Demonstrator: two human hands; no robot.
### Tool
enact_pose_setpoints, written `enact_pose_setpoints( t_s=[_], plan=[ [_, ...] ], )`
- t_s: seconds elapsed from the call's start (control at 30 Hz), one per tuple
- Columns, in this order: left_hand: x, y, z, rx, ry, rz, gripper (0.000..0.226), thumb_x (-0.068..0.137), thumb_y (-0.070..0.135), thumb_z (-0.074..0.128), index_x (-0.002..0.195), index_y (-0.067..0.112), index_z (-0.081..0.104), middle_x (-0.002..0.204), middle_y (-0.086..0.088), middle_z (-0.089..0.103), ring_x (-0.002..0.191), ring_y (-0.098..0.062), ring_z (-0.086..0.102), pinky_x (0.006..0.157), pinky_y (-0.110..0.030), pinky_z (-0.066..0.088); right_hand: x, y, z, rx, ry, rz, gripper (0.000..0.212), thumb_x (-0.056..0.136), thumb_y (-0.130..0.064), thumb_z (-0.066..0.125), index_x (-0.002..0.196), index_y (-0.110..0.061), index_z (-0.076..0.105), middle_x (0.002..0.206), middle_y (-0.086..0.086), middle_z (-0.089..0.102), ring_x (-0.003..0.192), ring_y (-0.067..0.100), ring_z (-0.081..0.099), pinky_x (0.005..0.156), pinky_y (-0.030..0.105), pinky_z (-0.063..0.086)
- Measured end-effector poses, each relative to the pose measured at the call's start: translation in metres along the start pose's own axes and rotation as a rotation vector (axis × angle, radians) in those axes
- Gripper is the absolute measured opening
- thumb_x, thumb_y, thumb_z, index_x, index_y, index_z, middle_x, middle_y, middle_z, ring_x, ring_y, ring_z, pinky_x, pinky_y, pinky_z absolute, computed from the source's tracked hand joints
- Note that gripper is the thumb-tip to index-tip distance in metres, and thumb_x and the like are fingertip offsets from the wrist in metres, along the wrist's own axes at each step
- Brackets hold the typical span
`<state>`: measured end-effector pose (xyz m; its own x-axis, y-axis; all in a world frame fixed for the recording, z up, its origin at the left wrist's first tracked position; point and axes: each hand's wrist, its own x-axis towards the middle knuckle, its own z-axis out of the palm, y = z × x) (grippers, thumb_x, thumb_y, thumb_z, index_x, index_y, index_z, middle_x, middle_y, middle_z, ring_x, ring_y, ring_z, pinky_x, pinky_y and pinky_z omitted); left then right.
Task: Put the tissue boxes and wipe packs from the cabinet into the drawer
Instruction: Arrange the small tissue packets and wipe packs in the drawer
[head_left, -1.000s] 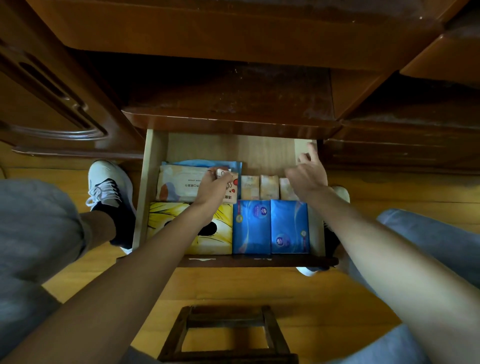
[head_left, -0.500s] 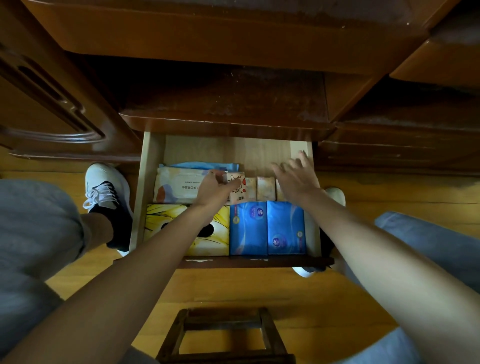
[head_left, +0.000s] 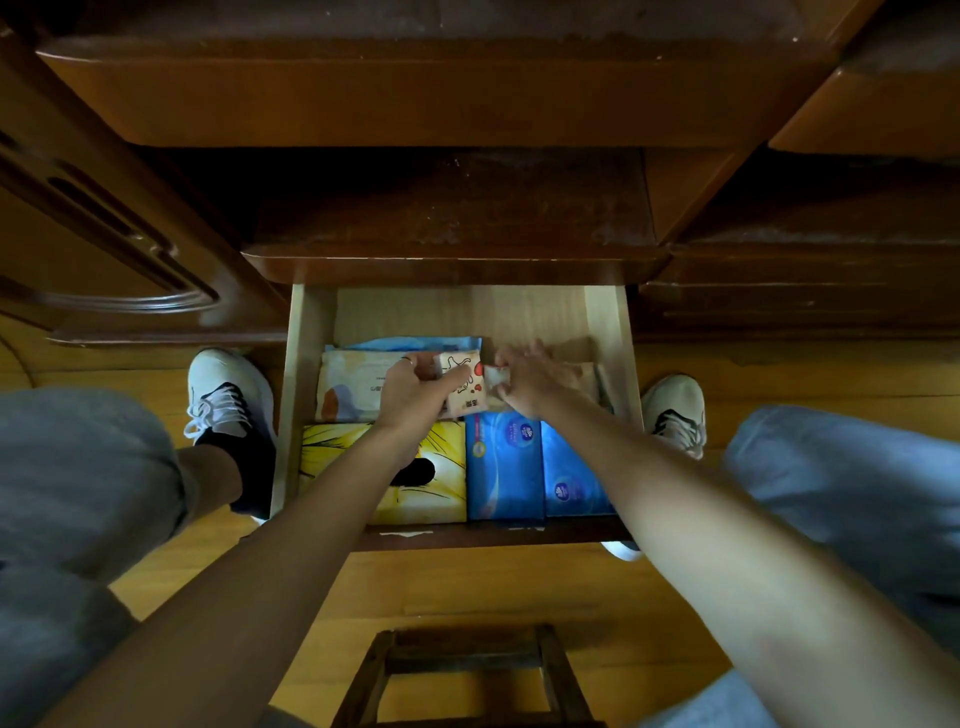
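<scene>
Left hand (head_left: 415, 387) pinches a small cream wipe pack with red cartoon print (head_left: 465, 387) upright in the far row of the open pale-wood drawer (head_left: 306, 364); right hand (head_left: 530, 379) lies with fingers loosely spread on the neighbouring small beige packs (head_left: 584, 371), gripping nothing that I can tell. Likely best: part the beige packs rightward, then slide the pack down straight beside the large white wipe pack (head_left: 353, 384). Print is unreadable; the blue tissue boxes (head_left: 535, 467) and yellow one (head_left: 410, 473) show only logos.

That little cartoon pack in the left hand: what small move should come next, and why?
Probably lower it into the back row. The left hand holds the small cartoon pack raised above the drawer, and the right hand is on the beige packs beside it, seemingly making room.
</scene>
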<state>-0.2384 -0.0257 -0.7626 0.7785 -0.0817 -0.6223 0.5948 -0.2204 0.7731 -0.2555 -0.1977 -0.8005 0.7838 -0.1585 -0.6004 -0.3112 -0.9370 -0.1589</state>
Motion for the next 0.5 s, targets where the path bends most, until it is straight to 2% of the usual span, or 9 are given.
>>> enact_pose_setpoints(
  t_s=[0.1,0.17,0.23,0.3,0.37,0.43,0.47,0.5],
  plan=[
    [0.0,0.002,0.0,0.022,-0.034,-0.019,0.03,0.084,0.019,0.081,0.107,0.014,0.063,0.101,-0.004,0.073,0.082,-0.009,0.074,0.068,-0.029,0.063,0.0,0.008,-0.003,0.008,0.029,0.004,0.042,0.096,-0.041,0.064,0.133,-0.027,0.048,0.135,0.01,0.046,0.123,0.032,0.051,0.091,0.047,0.047],
    [-0.001,0.003,0.001,0.022,-0.062,-0.024,0.033,0.085,0.018,0.081,0.111,0.012,0.063,0.103,-0.004,0.074,0.09,-0.014,0.074,0.078,-0.036,0.064,0.001,0.012,-0.003,0.003,0.047,-0.012,0.042,0.096,-0.04,0.065,0.132,-0.027,0.048,0.133,0.008,0.049,0.117,0.03,0.055,0.083,0.039,0.044],
    [-0.002,0.003,0.002,0.021,-0.072,-0.021,0.031,0.085,0.017,0.081,0.11,0.013,0.063,0.102,-0.004,0.074,0.092,-0.016,0.074,0.081,-0.038,0.063,-0.002,0.01,-0.004,-0.041,0.058,-0.01,0.044,0.095,-0.041,0.065,0.134,-0.028,0.049,0.133,0.007,0.053,0.116,0.029,0.057,0.095,0.044,0.044],
    [-0.003,0.003,0.001,0.024,-0.075,-0.011,0.032,0.085,0.016,0.08,0.111,0.012,0.062,0.103,-0.004,0.074,0.093,-0.017,0.074,0.082,-0.039,0.063,-0.006,0.009,-0.004,-0.109,0.108,-0.015,0.047,0.094,-0.043,0.065,0.137,-0.03,0.049,0.136,0.006,0.055,0.124,0.029,0.053,0.106,0.048,0.037],
    [-0.003,0.005,0.001,0.03,-0.067,-0.011,0.033,0.086,0.017,0.079,0.113,0.012,0.061,0.104,-0.006,0.073,0.093,-0.019,0.074,0.083,-0.041,0.063,-0.01,0.009,-0.009,-0.099,0.252,-0.063,0.045,0.095,-0.043,0.061,0.137,-0.03,0.053,0.136,0.002,0.058,0.128,0.026,0.049,0.106,0.044,0.034],
    [-0.003,0.007,0.001,0.009,-0.064,-0.039,0.03,0.089,0.015,0.075,0.115,0.011,0.06,0.11,-0.01,0.073,0.096,-0.023,0.074,0.085,-0.044,0.062,-0.017,0.009,-0.022,0.171,0.309,-0.149,0.036,0.097,-0.04,0.057,0.132,-0.031,0.058,0.126,0.0,0.065,0.114,0.017,0.057,0.095,0.037,0.044],
    [-0.002,0.008,0.001,-0.033,-0.07,-0.066,0.028,0.092,0.012,0.072,0.117,0.01,0.059,0.113,-0.013,0.072,0.099,-0.025,0.073,0.086,-0.044,0.062,-0.021,0.009,-0.028,0.381,0.25,-0.193,0.035,0.098,-0.038,0.057,0.133,-0.031,0.059,0.124,-0.001,0.068,0.107,0.013,0.062,0.09,0.034,0.049],
    [-0.003,0.009,0.001,-0.09,-0.082,-0.095,0.027,0.094,0.01,0.069,0.119,0.008,0.059,0.116,-0.015,0.071,0.101,-0.028,0.072,0.085,-0.042,0.062,-0.026,0.008,-0.035,0.586,0.138,-0.235,0.038,0.099,-0.037,0.059,0.136,-0.032,0.058,0.128,-0.002,0.068,0.108,0.01,0.064,0.091,0.033,0.052]
  ],
)
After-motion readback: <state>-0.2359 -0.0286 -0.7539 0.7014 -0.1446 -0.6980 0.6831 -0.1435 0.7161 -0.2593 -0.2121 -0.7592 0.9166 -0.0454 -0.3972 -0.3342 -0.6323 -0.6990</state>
